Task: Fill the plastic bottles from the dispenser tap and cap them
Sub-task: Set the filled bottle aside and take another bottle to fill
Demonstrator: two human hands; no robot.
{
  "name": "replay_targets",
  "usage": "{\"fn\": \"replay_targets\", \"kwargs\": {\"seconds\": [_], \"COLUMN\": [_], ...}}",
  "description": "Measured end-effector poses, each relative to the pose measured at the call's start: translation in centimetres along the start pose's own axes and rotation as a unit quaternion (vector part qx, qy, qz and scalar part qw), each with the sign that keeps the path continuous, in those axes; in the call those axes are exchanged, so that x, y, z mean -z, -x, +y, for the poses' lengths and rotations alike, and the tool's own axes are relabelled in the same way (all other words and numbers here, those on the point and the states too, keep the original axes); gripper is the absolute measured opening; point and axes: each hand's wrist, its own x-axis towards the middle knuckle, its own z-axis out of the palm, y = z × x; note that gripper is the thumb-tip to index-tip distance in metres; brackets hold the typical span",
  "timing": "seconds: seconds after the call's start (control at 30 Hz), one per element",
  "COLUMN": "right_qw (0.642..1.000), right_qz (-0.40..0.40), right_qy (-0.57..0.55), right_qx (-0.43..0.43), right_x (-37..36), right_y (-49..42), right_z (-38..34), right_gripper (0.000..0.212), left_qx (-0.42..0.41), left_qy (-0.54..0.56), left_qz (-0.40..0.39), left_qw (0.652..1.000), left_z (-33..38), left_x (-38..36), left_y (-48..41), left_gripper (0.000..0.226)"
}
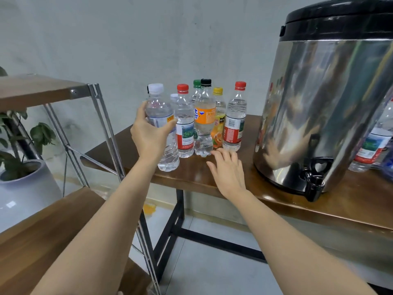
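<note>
White-capped bottle [162,126], filled and capped, at 9 o'clock of capped group [204,118].
Left hand [148,137] fingers are grasping it; right hand [228,171] fingers are hovering released; bottles [374,145] at 3 o'clock of dispenser [329,103] are likely awaiting filling.

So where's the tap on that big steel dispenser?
In the head view the black tap sits low on the front of the dispenser, at the right, near the front edge of the table, to the right of the open right hand.

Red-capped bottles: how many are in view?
2. One red-capped bottle stands beside the held bottle; a second red-capped bottle ends the cluster nearest the dispenser. The bottles beyond the dispenser hide their caps.
</note>
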Motion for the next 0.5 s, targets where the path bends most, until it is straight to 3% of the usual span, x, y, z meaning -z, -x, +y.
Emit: {"fn": "replay_targets", "kwargs": {"seconds": [0.27,0.37,0.5], "right_qw": [1.0,1.0,1.0], "right_qz": [-0.019,-0.015,-0.013], "right_qy": [0.009,0.001,0.005], "right_qx": [-0.003,-0.012,-0.008], "right_x": [-1.3,-1.2,-1.0], "right_y": [-0.2,0.0,0.1], "right_z": [0.4,0.5,0.3], "right_gripper": [0.043,0.043,0.041], "left_qx": [-0.002,-0.005,0.0], "left_qy": [-0.008,-0.008,-0.106], "left_qz": [0.003,-0.01,-0.02], "left_qw": [1.0,1.0,0.994], "left_z": [-4.0,-4.7,-6.3], "left_x": [-2.6,-3.3,-3.2], "left_y": [-0.6,0.9,4.9], "left_gripper": [0.081,0.093,0.111]}}
